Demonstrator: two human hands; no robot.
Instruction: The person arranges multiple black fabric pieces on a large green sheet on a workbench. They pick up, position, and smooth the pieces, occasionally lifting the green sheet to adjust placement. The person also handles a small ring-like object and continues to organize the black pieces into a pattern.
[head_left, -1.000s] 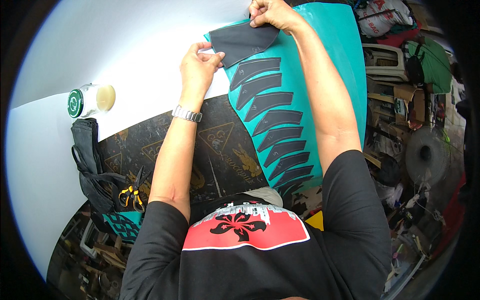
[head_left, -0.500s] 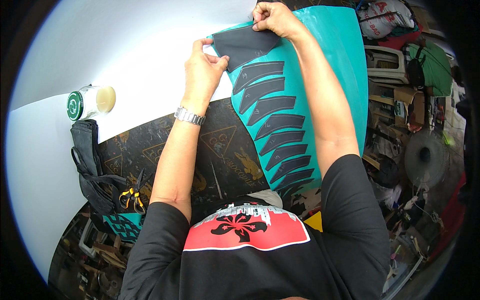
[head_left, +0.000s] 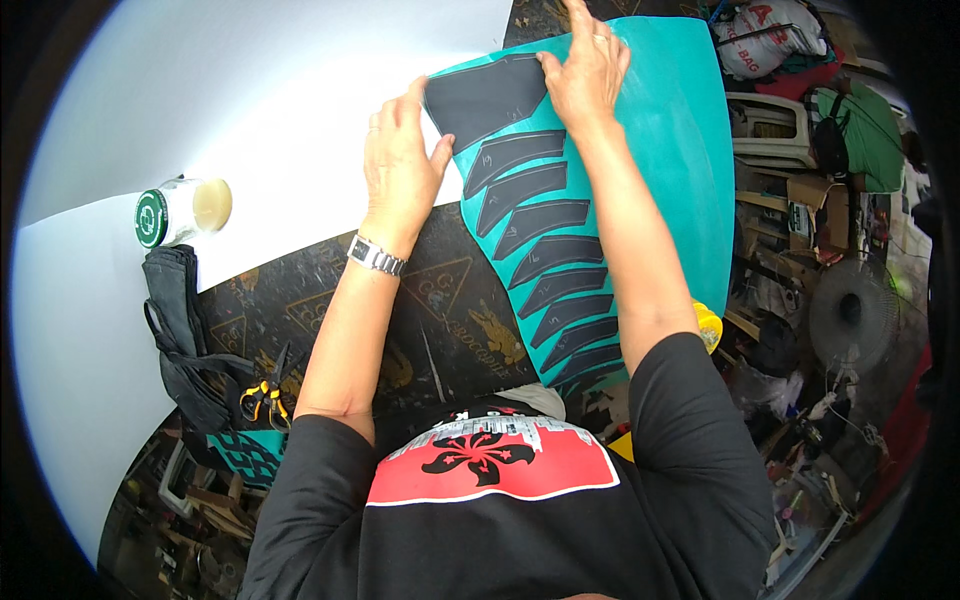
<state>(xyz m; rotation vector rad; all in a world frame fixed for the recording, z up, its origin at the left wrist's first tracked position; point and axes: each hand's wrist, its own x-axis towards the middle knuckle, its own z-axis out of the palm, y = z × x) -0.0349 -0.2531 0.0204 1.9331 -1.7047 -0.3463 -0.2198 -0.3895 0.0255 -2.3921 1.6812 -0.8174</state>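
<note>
At the far end of a teal sheet (head_left: 675, 160), a person's two bare hands frame a large black piece (head_left: 487, 98) that lies flat, thin pale lines along its edges. The left hand (head_left: 398, 160) rests at the piece's left side, thumb and fingers spread apart, the fingertips by the far left corner and the thumb by the near one. The right hand (head_left: 588, 85) is at the opposite side, its thumb at the far right corner and its fingers extended over the teal sheet, clear of the thumb; neither hand pinches the piece.

Toward the person, a row of smaller black pieces (head_left: 540, 216), curved and bearing pale marks, runs down the left part of the teal sheet, the nearest ones crowded close together. Left of it stretches a broad white sheet (head_left: 300, 130), where a clear jar (head_left: 182, 212) with a green lid lies on its side. Nearer, a black tabletop (head_left: 450, 345) with gold print shows bare, with folded dark cloth (head_left: 175, 285) at its left edge and cutters (head_left: 263, 402) with yellow and black handles just beside the cloth. A metal watch (head_left: 376, 256) circles the left wrist. Beyond the teal sheet on the right, a round fan (head_left: 853, 312) stands amid clutter, with a white bag (head_left: 765, 40) farther off.
</note>
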